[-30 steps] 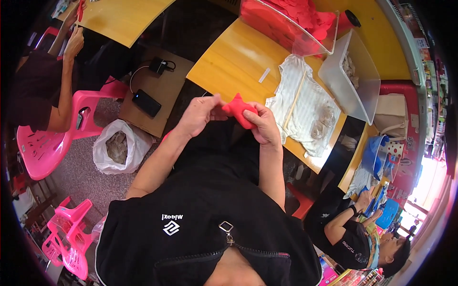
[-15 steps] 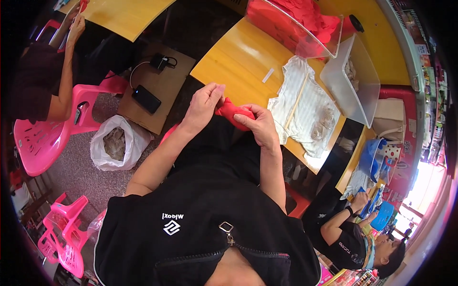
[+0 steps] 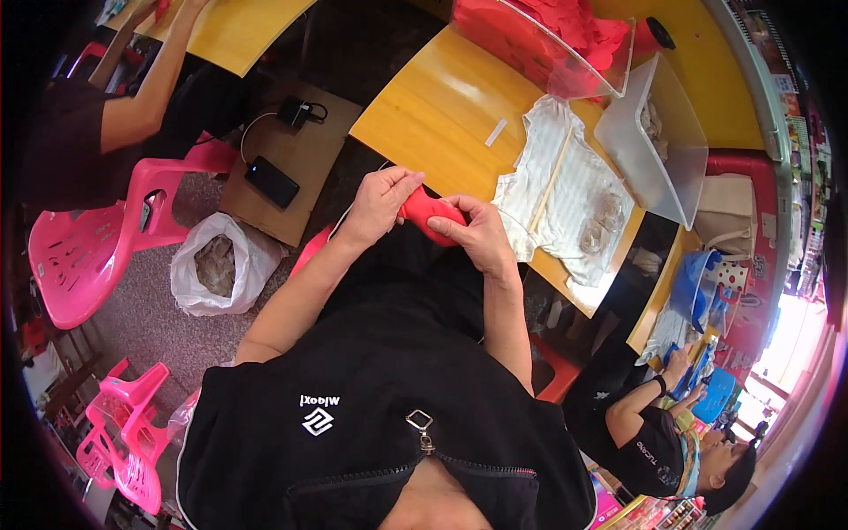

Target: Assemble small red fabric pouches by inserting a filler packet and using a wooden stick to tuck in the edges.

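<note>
A small piece of soft red material is stretched between my two hands, just off the near edge of the wooden table; its exact kind is not clear. The fingers of my left hand pinch its left end. My right hand grips the other end, with the thumb lying on top. Right of my hands, a white ribbed cloth is spread on the table, bearing a thin wooden stick and a small clear plastic bundle.
A clear bin of red pieces and a translucent bin stand at the table's far right. On the left are a white sack, a phone on a cardboard box and pink chairs. Co-workers sit left and lower right.
The red piece looks smoother and more drawn out between my hands. My left hand has shifted slightly nearer, its fingers closer to the piece. The left co-worker's arms have moved.
</note>
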